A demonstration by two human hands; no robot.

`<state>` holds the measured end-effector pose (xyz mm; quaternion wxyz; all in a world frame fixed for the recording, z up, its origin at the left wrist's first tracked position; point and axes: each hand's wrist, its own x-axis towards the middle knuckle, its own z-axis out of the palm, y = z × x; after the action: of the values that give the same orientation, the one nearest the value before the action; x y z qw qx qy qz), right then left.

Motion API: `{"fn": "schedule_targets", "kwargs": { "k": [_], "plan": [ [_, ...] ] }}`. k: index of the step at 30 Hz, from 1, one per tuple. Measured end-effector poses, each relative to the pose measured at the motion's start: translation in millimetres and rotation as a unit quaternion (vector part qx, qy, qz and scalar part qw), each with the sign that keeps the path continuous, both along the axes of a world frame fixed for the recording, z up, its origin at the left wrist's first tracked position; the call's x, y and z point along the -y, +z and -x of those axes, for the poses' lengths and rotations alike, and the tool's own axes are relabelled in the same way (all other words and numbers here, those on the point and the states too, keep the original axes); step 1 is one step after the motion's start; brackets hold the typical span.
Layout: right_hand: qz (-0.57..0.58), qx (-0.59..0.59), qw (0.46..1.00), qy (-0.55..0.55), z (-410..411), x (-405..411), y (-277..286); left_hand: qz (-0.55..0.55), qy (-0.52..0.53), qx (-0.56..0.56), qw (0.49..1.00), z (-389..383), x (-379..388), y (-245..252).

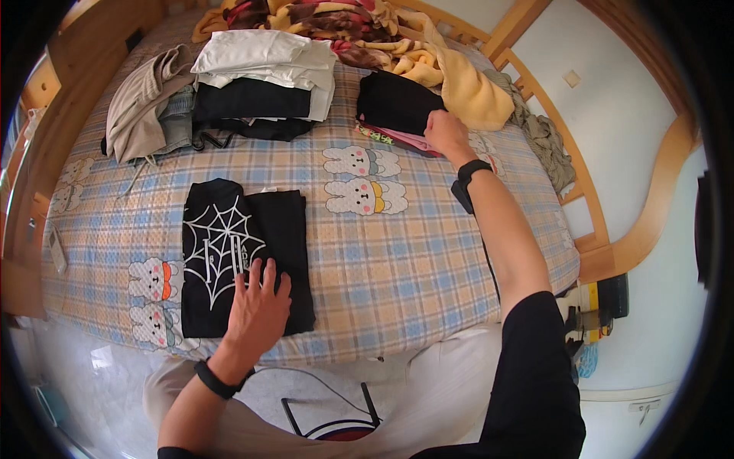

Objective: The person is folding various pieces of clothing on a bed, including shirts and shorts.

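In front of me on the bed lies a black folded T-shirt [215, 258] with a white spiderweb print, its right part a plain black layer. My left hand [261, 304] rests on its lower right part, fingers spread and holding nothing. Farther off to the right, my right hand [446, 133] has its fingers curled on the right edge of a black folded garment [395, 100]; its fingertips are partly hidden. That garment tops a small stack, with a pink folded cloth [404, 138] showing beneath it. Both wrists wear black bands.
A pile of white folded clothes [258, 54] over black ones stands at the back left, beside beige trousers [140, 106]. Behind lies a crumpled yellow and red blanket [344, 23]. Wooden rails [590, 224] edge the plaid bed sheet [395, 275]. A cable runs below my right forearm.
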<state>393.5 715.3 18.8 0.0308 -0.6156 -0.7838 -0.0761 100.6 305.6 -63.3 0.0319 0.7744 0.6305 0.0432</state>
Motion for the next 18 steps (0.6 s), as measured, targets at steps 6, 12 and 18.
{"fn": "schedule_targets", "kwargs": {
  "k": [6, 12, 18],
  "plan": [
    [-0.039, -0.035, 0.998, -0.023, 20, -50, -23, 0.017, 0.005, -0.066, 0.998, -18, -13, -3],
    [-0.153, -0.028, 0.984, 0.084, 27, -79, -76, 0.024, 0.006, -0.062, 0.998, -20, -18, -2],
    [-0.137, 0.040, 0.986, 0.084, 21, -101, -85, 0.024, 0.007, -0.058, 0.998, -22, -20, -3]
  ]
}}
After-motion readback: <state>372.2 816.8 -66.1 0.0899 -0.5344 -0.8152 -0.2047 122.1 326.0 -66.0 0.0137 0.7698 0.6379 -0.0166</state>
